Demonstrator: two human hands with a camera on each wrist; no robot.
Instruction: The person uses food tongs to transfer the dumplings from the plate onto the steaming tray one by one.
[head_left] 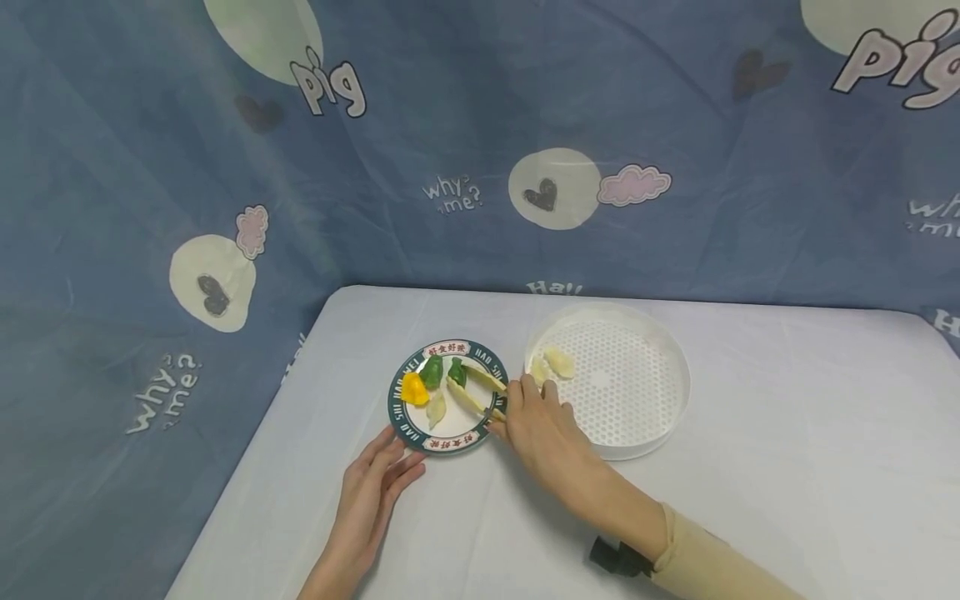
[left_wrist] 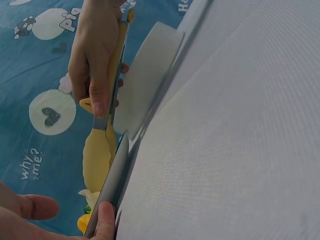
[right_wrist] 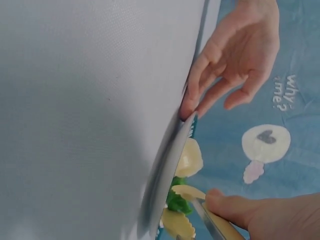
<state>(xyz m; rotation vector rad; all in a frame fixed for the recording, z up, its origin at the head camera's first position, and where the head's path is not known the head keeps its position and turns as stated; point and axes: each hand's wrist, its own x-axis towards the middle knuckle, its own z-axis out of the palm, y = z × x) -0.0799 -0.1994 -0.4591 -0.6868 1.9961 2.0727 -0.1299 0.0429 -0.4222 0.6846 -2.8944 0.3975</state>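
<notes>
In the head view my right hand (head_left: 551,442) holds a pair of yellow tongs (head_left: 467,397) with metal arms. The spread tong tips reach over a round plate with a green patterned rim (head_left: 401,423). A green dumpling-like piece (head_left: 457,372) lies by the tips; in the right wrist view green (right_wrist: 177,202) shows between them. Also on the plate are another green piece (head_left: 431,372), a yellow piece (head_left: 413,389) and a pale piece (head_left: 436,410). My left hand (head_left: 369,496) touches the plate's near left edge with its fingertips, thumb held apart.
Right of the plate stands a round white tray with a perforated bottom (head_left: 615,383) and a raised wall. Pale pieces (head_left: 559,362) lie at its left side, partly behind my right hand. A white cloth (head_left: 787,433) covers the table; a blue printed curtain (head_left: 450,108) hangs behind.
</notes>
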